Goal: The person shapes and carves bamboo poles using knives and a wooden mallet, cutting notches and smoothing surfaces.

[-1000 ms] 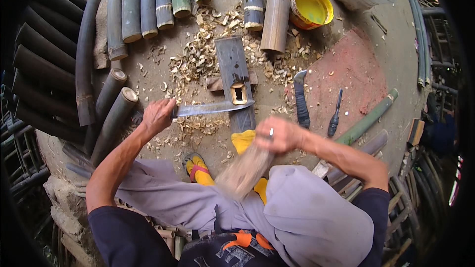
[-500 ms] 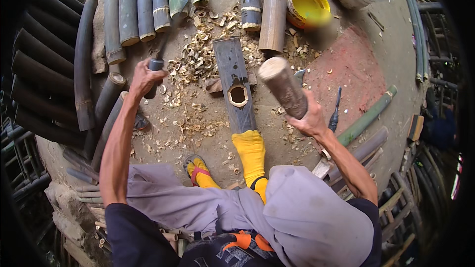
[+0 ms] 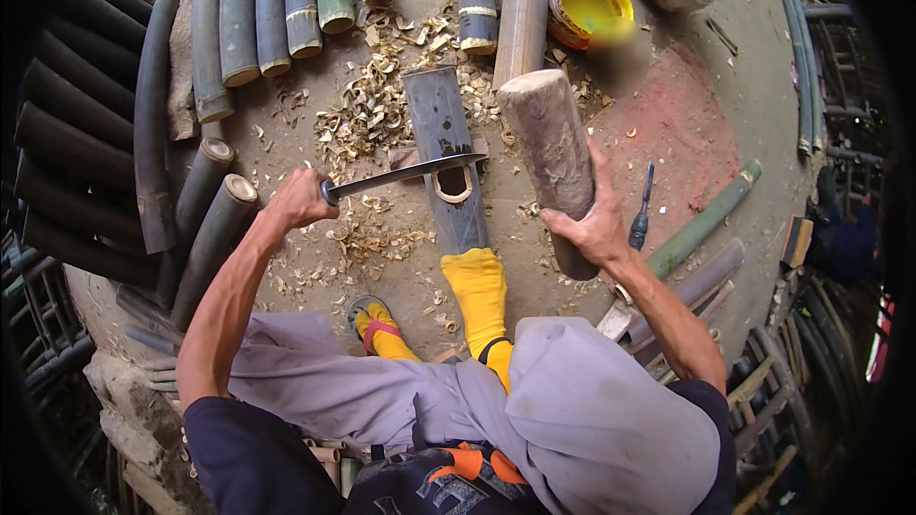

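My left hand (image 3: 300, 198) is closed round the handle of a long knife (image 3: 396, 175), whose blade reaches right and crosses the upper edge of a hole in a dark bamboo tube (image 3: 437, 110). A pale cut rim rings the hole. My yellow-socked foot (image 3: 475, 284) presses on the tube's near end. Just to the right, my right hand (image 3: 593, 219) grips a thick wooden log (image 3: 549, 143), held up at a tilt and apart from the blade. Under the tube, a wooden block (image 3: 480, 145) shows at its sides.
Bamboo shavings (image 3: 367, 124) litter the ground. Several bamboo poles (image 3: 239, 19) lie at the back and left. A yellow bucket (image 3: 593, 8) stands behind the log, beside a brown tube (image 3: 523, 19) with a hole. A dark-handled tool (image 3: 641, 219) and green bamboo (image 3: 706, 217) lie right.
My left hand has swung the knife from pointing away to lying rightward over the tube's hole. My right hand has turned the log more upright.
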A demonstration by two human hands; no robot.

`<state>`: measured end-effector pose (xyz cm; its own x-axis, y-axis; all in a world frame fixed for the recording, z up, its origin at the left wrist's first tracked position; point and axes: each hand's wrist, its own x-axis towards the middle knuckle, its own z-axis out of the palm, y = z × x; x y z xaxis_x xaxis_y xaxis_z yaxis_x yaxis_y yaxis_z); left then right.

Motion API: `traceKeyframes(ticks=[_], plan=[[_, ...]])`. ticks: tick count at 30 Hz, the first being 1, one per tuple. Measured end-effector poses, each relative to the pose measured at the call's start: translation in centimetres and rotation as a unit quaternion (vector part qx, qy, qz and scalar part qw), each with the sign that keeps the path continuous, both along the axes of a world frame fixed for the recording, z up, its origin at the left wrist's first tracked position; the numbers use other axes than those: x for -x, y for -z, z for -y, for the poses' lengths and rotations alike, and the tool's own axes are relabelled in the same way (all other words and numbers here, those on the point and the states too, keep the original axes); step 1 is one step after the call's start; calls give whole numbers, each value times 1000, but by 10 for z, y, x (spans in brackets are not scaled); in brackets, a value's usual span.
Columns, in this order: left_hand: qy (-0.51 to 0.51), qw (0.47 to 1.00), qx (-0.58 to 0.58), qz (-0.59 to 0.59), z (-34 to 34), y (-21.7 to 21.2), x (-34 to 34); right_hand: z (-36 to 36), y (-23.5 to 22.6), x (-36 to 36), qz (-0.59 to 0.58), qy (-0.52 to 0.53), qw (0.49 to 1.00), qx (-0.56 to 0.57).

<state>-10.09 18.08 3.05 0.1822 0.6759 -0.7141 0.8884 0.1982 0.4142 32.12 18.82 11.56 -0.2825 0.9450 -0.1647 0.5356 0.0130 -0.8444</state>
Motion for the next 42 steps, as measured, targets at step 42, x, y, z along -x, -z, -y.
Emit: traceKeyframes(ticks=[42], plan=[[142,932,-322,-85,69,14,-6,74,58,-38,12,-200,964,-177]])
